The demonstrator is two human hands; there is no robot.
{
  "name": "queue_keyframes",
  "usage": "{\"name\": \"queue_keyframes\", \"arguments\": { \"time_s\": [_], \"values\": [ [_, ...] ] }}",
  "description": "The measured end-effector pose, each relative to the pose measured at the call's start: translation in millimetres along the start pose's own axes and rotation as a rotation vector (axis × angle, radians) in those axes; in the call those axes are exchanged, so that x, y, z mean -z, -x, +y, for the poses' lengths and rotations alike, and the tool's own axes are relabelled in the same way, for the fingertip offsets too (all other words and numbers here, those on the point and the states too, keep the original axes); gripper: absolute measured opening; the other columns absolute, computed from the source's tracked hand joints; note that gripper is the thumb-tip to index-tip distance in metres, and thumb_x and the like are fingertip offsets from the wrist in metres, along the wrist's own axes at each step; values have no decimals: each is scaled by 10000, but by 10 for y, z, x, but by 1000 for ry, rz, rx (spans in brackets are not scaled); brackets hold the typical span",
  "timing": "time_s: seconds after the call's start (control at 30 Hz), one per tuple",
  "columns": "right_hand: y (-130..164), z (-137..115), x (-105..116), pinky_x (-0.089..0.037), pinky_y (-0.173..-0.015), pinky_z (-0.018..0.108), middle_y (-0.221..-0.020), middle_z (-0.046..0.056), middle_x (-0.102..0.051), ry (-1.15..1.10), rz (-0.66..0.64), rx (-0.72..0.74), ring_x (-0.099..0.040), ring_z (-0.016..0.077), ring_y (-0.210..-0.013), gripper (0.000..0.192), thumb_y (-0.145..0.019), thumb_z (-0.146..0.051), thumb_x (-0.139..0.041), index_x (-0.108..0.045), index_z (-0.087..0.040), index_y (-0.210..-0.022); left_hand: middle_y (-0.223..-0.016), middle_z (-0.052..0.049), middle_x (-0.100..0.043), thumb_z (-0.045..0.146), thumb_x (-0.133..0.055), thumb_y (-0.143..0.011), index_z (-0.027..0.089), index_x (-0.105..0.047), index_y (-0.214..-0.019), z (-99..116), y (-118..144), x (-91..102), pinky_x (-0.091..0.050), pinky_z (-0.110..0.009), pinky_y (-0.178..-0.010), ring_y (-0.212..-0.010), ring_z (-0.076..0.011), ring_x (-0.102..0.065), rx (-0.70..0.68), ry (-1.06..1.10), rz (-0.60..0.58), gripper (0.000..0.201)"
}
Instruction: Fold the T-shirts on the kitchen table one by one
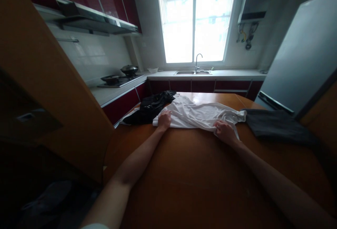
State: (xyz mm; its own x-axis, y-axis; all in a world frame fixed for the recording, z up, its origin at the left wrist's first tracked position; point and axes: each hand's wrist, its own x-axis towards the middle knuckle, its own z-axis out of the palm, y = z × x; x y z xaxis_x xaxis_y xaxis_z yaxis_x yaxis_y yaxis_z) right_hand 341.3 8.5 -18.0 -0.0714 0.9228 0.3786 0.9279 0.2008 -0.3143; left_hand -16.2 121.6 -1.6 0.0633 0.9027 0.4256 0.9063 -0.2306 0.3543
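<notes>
In the head view, a black garment (150,108) lies left of the white garment (197,111), and a folded grey cloth (276,125) lies right of it. The white garment spreads across the far part of the wooden table (195,173). The left hand (164,119) curls on its left end, grip unclear; the right hand (225,130), well apart, pinches its near edge. Beyond, a sink (185,72) sits below the window (179,29). At far left, a lidded pot (129,69) stands on the stove (122,81), contents hidden.

Brown wooden table (195,173), rounded edge, glossy far end. On its far half, left to right: crumpled black cloth garment (151,109), rumpled white cloth garment (193,114) against it, flat dark-grey folded cloth (276,125). Near half bare wood.
</notes>
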Motion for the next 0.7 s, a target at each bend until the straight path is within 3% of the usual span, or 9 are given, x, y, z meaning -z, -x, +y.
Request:
{"name": "queue_keyframes", "arguments": {
  "time_s": [0.07, 0.17, 0.27, 0.37, 0.47, 0.6, 0.7],
  "values": [
    [102, 12, 27, -414, -979, 410, -1239, 98, -664, 44, -21, -4, -570, 281, -1171, 295, -891, -323, -560, -682, -221, -1140, -1413, -130, -605, 138, -454, -962, 157, -643, -1282, -202, -127, 86, -370, -336, -1145, -1350, -235, -519, 50, -13, -4, 372],
    [354, 122, 68, -407, -1011, 516, -1423, 140, -562, 114, -75, -4, -476, 360, -1306, 592, -859, -521, -632, -569, -249, -1381, -1381, -135, -632, 185, -491, -964, 158, -642, -1280, -376, -327, 146, -399, -323, -1114, -1308, -239, -564, 75, -14, -60, 351],
    [588, 267, 138, -447, -961, 512, -1442, 166, -550, 175, -117, -61, -498, 375, -1286, 624, -886, -492, -608, -512, -244, -1451, -1416, -163, -605, 216, -594, -919, 131, -620, -1313, -386, -533, 113, -389, -315, -1120, -1345, -255, -541, 36, 7, -145, 404],
    [665, 348, 239, -480, -884, 425, -1266, 152, -668, 180, -115, -75, -583, 333, -1161, 466, -926, -286, -517, -578, -234, -1384, -1497, -176, -529, 228, -710, -827, 109, -549, -1404, -308, -692, 60, -365, -298, -1135, -1420, -268, -461, -33, 43, -236, 611],
    [606, 399, 344, -488, -813, 368, -1080, 131, -730, 85, -60, -141, -649, 299, -1013, 348, -907, -214, -470, -688, -222, -1178, -1434, -157, -593, 245, -760, -758, 129, -534, -1430, -219, -748, 53, -421, -300, -1079, -1341, -281, -544, -98, 79, -348, 718],
    [496, 613, 547, -492, -733, 326, -828, 68, -732, -205, -7, -188, -673, 247, -807, 240, -848, -246, -463, -689, -202, -918, -1175, -97, -741, 220, -735, -721, 158, -703, -1203, -111, -645, 133, -493, -301, -958, -1131, -272, -667, -197, 112, -546, 487],
    [462, 914, 773, -511, -683, 326, -796, 59, -731, -417, 95, -272, -673, 243, -777, 220, -766, -259, -494, -680, -190, -860, -890, -39, -769, 236, -744, -685, 173, -768, -921, -15, -476, 285, -519, -270, -781, -874, -242, -702, -256, 134, -721, 245]
  ]
}}
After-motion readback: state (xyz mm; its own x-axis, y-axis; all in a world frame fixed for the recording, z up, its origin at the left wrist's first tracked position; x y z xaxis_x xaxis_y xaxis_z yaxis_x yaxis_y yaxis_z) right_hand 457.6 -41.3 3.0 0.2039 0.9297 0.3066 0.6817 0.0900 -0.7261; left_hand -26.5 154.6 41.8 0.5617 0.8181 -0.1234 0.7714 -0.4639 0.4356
